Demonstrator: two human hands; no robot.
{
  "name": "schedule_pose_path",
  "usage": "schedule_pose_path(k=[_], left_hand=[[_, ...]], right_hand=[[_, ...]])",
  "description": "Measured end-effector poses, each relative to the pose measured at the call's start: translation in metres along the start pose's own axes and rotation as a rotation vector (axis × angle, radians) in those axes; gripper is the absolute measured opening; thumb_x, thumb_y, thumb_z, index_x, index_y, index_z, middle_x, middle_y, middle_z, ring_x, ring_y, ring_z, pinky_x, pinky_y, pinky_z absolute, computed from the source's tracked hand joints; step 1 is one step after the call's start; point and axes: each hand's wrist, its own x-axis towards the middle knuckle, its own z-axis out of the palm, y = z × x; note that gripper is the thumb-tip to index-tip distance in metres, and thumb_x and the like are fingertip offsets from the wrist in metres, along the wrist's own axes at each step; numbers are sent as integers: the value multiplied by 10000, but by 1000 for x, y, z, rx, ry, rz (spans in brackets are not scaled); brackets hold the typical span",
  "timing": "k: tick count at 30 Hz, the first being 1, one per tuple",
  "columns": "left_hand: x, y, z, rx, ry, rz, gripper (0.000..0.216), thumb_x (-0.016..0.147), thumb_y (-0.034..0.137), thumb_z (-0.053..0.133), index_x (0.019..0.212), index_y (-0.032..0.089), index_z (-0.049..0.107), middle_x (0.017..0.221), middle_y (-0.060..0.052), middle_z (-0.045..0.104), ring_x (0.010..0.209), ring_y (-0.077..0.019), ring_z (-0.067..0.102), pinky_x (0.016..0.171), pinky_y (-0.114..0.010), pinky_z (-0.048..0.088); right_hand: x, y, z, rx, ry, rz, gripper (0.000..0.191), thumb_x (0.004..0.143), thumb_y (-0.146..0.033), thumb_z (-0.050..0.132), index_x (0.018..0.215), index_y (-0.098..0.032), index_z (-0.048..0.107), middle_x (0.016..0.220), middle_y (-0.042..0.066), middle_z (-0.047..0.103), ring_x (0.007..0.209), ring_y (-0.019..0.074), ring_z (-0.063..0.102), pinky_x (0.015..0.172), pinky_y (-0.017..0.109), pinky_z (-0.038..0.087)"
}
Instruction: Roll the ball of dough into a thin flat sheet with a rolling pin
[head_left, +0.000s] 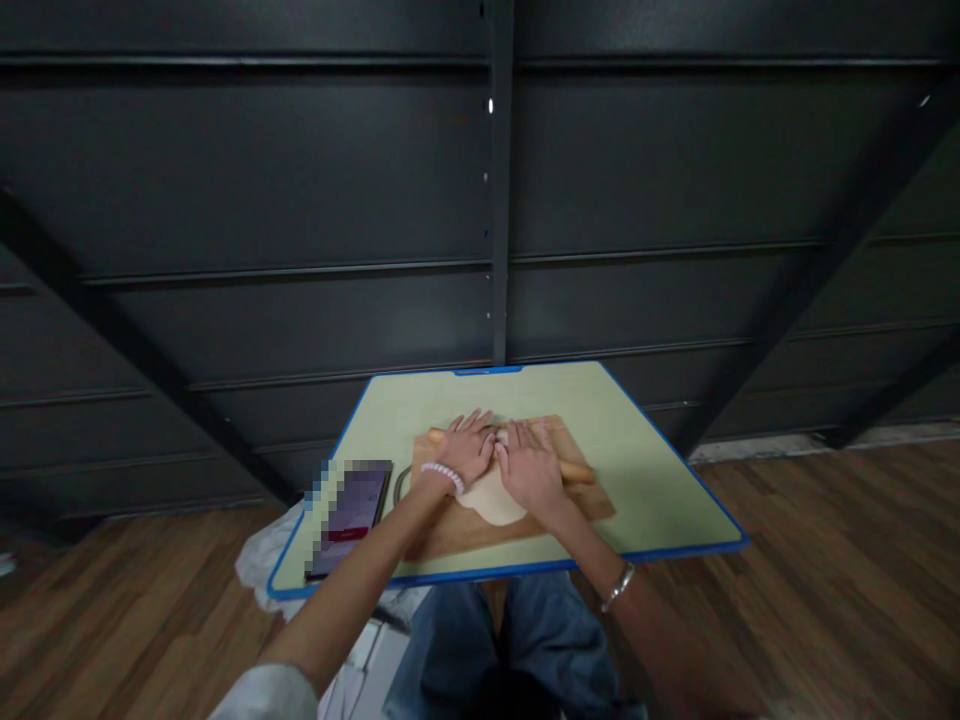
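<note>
A wooden rolling pin (576, 472) lies across a wooden board (450, 530) on a small green table with a blue rim (660, 480). A flat pale sheet of dough (491, 500) rests on the board under the pin. My left hand (466, 448) lies flat on the pin's left part, fingers stretched out, a pale bead bracelet at the wrist. My right hand (529, 465) presses flat on the pin beside it, fingers out too, a metal bracelet on that wrist.
A phone (352, 510) lies on the table's left side, next to a dark curved object (401, 482) at the board's edge. White plastic (259, 565) lies on the wooden floor under the left corner. A dark metal wall stands behind.
</note>
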Motion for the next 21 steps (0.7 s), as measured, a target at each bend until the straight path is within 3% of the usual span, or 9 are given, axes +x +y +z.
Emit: schedule_pose_path(k=[6,13,21], left_hand=[[-37,-4,2,-109,76,96,441,961,299,209,1314,217,461,1381,-30,466,1290,-163,374,1101,-422,219],[-75,0,-2,-212,134,93,399,938,305,328,1298,209,471,1341,-46,507,1265,-196,406,1106,-472,211],[-113,10,-11,-198,103,77,512,897,332,433,1386,202,354,1432,-75,387,1334,-244,317,1099,-543,198]], right_hand=[[-30,-18,-10,-14,21,-49,459,943,-280,336,1283,0,465,1291,232,510,1203,284,457,1009,404,319],[-52,-22,-19,-36,-25,-113,359,881,-82,418,1223,-89,525,1157,171,608,1032,235,566,875,337,440],[-61,-14,-29,16,-4,-133,266,898,-243,489,1154,-201,546,1045,94,574,983,223,509,845,334,418]])
